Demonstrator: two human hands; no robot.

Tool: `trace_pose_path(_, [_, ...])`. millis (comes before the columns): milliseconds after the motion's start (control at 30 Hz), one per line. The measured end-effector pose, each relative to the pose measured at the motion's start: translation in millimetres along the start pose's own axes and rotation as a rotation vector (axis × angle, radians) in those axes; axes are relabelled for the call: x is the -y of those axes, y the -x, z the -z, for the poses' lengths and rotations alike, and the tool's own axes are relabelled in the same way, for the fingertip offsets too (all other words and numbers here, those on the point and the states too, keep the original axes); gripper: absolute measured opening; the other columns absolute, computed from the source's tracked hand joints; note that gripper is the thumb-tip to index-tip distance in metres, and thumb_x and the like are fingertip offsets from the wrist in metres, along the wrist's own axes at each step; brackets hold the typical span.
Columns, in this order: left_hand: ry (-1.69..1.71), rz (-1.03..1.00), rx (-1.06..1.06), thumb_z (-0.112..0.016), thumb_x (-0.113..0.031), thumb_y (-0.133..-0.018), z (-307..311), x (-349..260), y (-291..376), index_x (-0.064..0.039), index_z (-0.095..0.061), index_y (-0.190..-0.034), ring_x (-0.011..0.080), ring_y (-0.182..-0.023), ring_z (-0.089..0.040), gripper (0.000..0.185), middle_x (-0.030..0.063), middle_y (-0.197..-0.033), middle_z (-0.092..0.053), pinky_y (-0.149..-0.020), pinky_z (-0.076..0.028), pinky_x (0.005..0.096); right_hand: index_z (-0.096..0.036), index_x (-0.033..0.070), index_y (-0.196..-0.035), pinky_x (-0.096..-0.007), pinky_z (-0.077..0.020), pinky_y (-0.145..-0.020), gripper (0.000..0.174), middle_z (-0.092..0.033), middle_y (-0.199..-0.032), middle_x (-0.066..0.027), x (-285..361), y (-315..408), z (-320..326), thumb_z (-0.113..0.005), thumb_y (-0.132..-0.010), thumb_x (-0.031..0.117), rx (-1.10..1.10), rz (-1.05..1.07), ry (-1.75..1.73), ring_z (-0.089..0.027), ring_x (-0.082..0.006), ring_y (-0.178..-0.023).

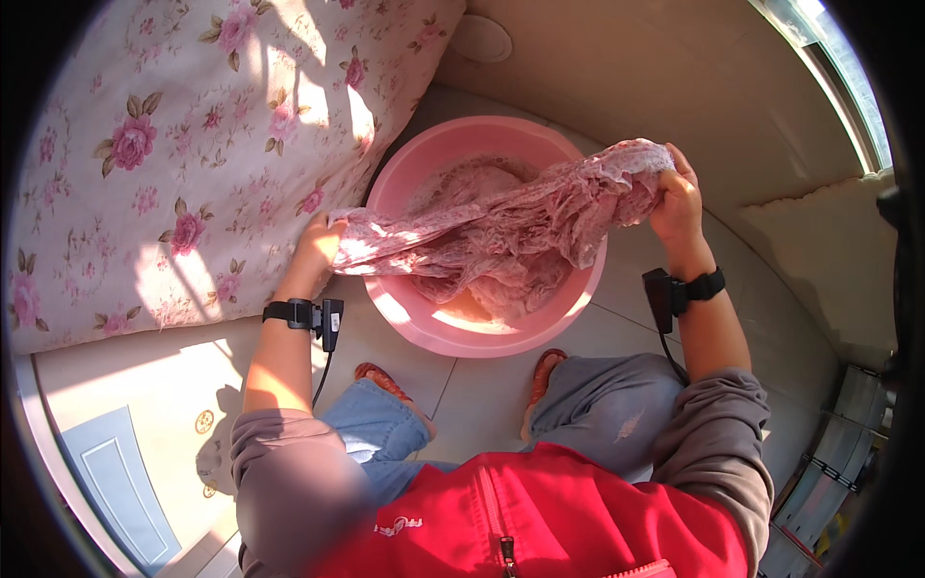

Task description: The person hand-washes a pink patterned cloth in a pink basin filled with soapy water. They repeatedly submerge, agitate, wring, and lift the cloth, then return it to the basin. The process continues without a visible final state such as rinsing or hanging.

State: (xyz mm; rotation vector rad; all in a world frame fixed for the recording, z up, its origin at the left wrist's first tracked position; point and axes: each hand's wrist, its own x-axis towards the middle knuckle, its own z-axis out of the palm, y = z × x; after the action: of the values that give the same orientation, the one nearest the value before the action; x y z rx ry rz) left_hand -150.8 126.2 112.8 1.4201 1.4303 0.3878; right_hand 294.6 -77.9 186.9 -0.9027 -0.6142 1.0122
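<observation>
A wet, pinkish floral cloth (498, 231) is stretched between my two hands over a pink plastic basin (412, 318). My left hand (318, 246) grips its left end, just beyond the basin's left rim. At the upper right, my right hand (679, 191) clutches the bunched other end, outside the basin's right rim. The cloth's crumpled middle sags down into the basin. Foamy suds (498, 170) and some cloudy water show around it; how deep the water is, I cannot tell.
A rose-patterned fabric cover (181, 166) hangs close on the left. The basin rests on a tiled floor (448, 383) between my feet in reddish slippers (390, 379). A beige wall (621, 79) rises behind. A storage rack (831, 455) stands at the lower right.
</observation>
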Motion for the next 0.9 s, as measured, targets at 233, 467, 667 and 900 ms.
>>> trace_pose_path(233, [-0.895, -0.286, 0.114, -0.073, -0.016, -0.075, -39, -15, -27, -0.002, -0.057, -0.117, 0.0337, -0.103, -0.061, 0.047, 0.0178, -0.105, -0.065, -0.088, -0.049, 0.0388, -0.058, -0.002, -0.101, -0.0281, -0.0502, -0.081, 0.039, -0.064, -0.099, -0.0102, -23, 16, 7, -0.040, -0.067, -0.007, -0.079, -0.138, 0.140, -0.062, -0.0183, -0.089])
trace_pose_path(467, [-0.911, -0.345, 0.423, -0.074, -0.035, -0.076, -188, -4, -4, -0.008, -0.050, -0.129, 0.0327, -0.127, -0.045, 0.064, 0.0169, -0.130, -0.053, -0.108, -0.034, 0.0426, -0.056, 0.001, -0.089, -0.0215, -0.0440, -0.066, 0.026, -0.059, -0.085, -0.0033, -24, 33, -7, -0.042, -0.067, -0.005, -0.028, -0.287, 0.121, -0.054, -0.0111, -0.073])
trace_pose_path(667, [-0.161, -0.331, 0.306, -0.073, -0.028, -0.080, -251, 50, -18, -0.003, -0.044, -0.130, 0.0376, -0.117, -0.053, 0.064, 0.0230, -0.120, -0.058, -0.096, -0.044, 0.0418, -0.055, 0.000, -0.087, -0.0234, -0.0437, -0.064, 0.028, -0.058, -0.083, -0.0060, -9, 43, -5, -0.040, -0.063, -0.006, -0.033, -0.262, 0.016, -0.053, -0.0148, -0.073])
trace_pose_path(900, [-0.031, -0.167, 0.388, -0.061, -0.010, -0.087, -188, 38, -30, 0.002, -0.057, -0.109, 0.0186, -0.089, -0.061, 0.025, 0.0113, -0.098, -0.065, -0.078, -0.048, 0.0307, -0.056, -0.001, -0.096, -0.0271, -0.0492, -0.072, 0.034, -0.060, -0.094, -0.0091, -39, 43, 47, -0.040, -0.066, -0.006, -0.239, -0.259, -0.013, -0.057, -0.0179, -0.081])
